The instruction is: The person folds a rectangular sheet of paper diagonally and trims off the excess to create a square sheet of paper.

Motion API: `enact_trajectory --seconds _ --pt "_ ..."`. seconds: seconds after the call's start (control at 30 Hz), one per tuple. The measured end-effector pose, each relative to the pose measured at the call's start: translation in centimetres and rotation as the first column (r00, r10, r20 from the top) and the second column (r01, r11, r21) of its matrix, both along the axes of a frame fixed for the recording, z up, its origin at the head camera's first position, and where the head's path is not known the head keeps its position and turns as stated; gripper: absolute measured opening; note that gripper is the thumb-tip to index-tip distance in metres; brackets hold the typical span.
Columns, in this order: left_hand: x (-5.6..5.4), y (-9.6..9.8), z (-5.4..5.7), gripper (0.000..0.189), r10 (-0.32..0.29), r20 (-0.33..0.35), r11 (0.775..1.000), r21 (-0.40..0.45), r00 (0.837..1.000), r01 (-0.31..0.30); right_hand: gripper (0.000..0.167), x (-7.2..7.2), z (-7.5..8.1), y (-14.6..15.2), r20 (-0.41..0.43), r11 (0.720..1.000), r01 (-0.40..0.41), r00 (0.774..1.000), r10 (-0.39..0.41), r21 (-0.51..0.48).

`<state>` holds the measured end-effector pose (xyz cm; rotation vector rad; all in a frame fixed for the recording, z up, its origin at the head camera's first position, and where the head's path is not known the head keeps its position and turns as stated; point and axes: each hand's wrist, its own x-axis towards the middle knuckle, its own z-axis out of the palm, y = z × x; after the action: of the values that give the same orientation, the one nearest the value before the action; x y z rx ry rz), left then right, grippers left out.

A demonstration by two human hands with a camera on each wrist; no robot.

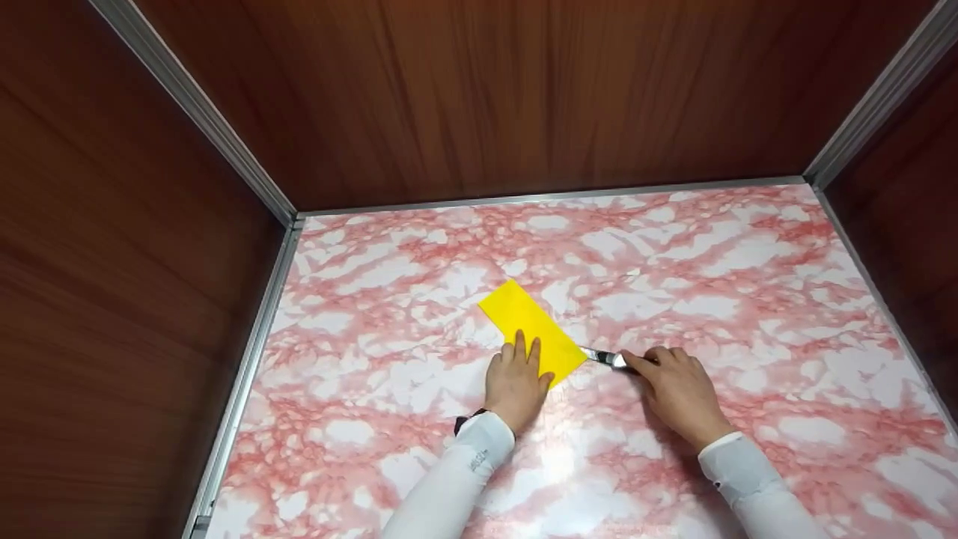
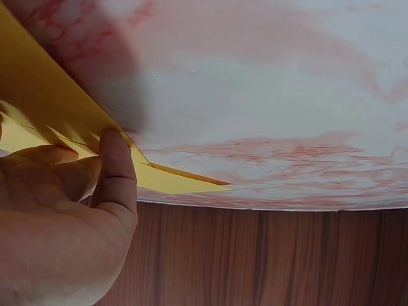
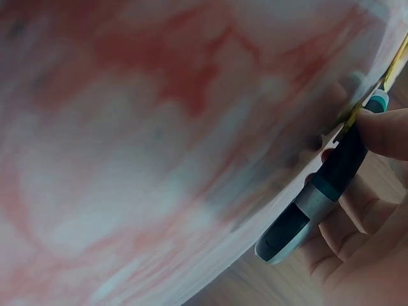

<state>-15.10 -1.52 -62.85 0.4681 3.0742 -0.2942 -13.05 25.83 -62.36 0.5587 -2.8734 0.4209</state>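
A folded yellow sheet of paper (image 1: 528, 311) lies slantwise on the table. My left hand (image 1: 516, 385) rests on its lower left part, fingers spread and straight. In the left wrist view the yellow paper (image 2: 57, 83) shows an upper layer lifted a little from the one beneath, with the thumb against it. My right hand (image 1: 681, 393) grips a utility knife (image 1: 615, 360) with a black and silver handle. Its blade points left and meets the paper's right corner, where the tip is hidden. The right wrist view shows the knife handle (image 3: 325, 178) held low, close over the table.
The tabletop (image 1: 359, 389) has a red and white marbled pattern. Brown wood-look panels (image 1: 479, 97) stand at the back and both sides, with metal edging (image 1: 247, 404) along the table's borders.
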Motion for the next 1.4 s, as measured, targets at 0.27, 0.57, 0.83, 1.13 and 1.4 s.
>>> enact_trajectory --seconds 0.27,0.57,0.83,1.13,1.4 --pt "0.0 0.0 0.0 0.067 0.002 0.005 1.000 0.003 1.000 -0.002 0.045 0.0 0.0 0.3 0.001 1.000 0.006 1.000 -0.006 -0.002" --pt "0.1 -0.3 0.2 0.062 -0.024 0.046 0.994 0.111 0.999 0.018 0.044 0.3 -0.2 0.0 0.004 1.000 -0.021 1.000 0.022 -0.010" --pt "-0.4 -1.0 0.8 0.057 -0.104 0.107 0.973 0.215 0.989 0.079 0.046 0.4 -0.1 -0.7 0.011 0.998 -0.061 0.998 0.061 0.000" --pt "-0.5 -1.3 1.2 0.056 -0.133 0.118 0.970 0.221 0.984 0.105 0.045 0.1 0.1 -1.4 0.021 0.997 -0.077 0.997 0.077 -0.008" --pt "-0.4 -1.2 1.3 0.057 -0.135 0.118 0.971 0.215 0.984 0.108 0.046 -0.3 0.2 -1.6 0.005 0.996 -0.091 0.996 0.091 -0.003"
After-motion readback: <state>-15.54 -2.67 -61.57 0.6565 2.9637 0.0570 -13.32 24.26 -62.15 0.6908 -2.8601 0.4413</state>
